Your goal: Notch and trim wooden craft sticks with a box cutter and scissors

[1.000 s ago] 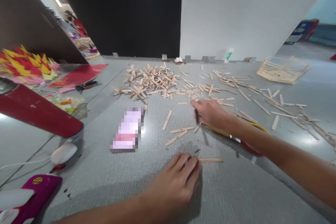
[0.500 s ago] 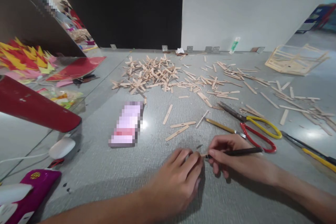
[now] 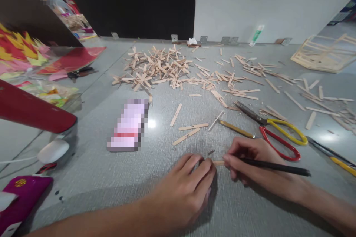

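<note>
Left hand (image 3: 187, 189) on a wooden stick (image 3: 218, 163), right hand (image 3: 256, 163) gripping a black pen (image 3: 280, 166).
The left fingers curl over the stick's left end, holding it to the grey surface (image 3: 111, 181); the right fingers pinch the pen at its other end, contact unclear. Beyond lie red-and-yellow scissors (image 3: 259, 119), then a heap of sticks (image 3: 158, 67).

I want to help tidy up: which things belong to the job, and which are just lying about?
Probably for the job:
wooden stick under the left hand
black pen-like tool in the right hand
loose sticks
maybe scissors

Seemingly just lying about:
red cylinder
purple object
red-and-yellow paper
</note>
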A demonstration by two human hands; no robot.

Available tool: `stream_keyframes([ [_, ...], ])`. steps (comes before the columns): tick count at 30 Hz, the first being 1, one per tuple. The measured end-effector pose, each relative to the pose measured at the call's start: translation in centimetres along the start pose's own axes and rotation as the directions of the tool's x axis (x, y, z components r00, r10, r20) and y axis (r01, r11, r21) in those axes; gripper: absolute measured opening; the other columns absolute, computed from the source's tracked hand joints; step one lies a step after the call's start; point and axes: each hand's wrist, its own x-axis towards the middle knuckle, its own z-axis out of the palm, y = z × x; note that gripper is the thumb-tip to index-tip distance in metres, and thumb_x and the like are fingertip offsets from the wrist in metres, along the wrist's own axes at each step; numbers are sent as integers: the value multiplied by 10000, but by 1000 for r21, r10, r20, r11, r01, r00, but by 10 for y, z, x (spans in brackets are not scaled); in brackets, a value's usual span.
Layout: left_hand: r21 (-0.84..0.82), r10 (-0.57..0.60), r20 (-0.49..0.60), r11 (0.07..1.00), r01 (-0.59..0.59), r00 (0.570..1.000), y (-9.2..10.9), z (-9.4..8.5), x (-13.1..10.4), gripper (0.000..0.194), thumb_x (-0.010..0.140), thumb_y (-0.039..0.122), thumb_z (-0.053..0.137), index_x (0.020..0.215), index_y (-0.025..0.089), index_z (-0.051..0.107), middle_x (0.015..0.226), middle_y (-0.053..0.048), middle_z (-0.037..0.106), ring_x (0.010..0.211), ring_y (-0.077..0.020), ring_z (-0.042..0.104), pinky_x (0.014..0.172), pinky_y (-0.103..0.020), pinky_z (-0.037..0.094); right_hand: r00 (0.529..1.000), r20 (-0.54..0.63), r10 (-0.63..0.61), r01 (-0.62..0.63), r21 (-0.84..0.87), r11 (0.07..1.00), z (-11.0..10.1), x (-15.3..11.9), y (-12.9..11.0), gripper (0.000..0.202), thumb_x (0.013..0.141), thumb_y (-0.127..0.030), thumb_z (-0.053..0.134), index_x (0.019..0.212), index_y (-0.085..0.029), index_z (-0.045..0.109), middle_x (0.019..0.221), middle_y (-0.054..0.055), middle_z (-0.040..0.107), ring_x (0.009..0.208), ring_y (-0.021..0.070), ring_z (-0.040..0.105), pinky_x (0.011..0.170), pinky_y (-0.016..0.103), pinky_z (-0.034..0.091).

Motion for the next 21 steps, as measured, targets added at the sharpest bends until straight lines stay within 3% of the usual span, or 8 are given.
stream_keyframes([
  [4,5,-8,-4,1000,8,1000,0,1,0,328,1073,102,495,1309,-23,685,1256,-187,718,1075,-327,623,939,-484,592,988,-147,-44,52,52,997,-2,1,2,353,916,-431,851,751,-216,625,547,-52,631,459,91,561,436,181,445],
  [12,45,10,-18,999,-10,1000,0,2,-2,311,1051,94,537,1287,-29,698,1259,-186,724,1075,-323,636,953,-476,583,997,-19,-71,67,-134,989,2,2,15,406,1006,-410,756,680,-221,604,469,-58,586,413,96,546,442,212,410],
  [21,83,63,24,994,-65,998,0,-1,-2,360,1072,111,502,1368,10,681,1340,-177,723,1188,-322,640,1046,-475,553,996,-31,-79,75,-105,992,6,3,16,440,992,-430,762,668,-230,540,481,-74,554,381,85,532,407,194,385],
])
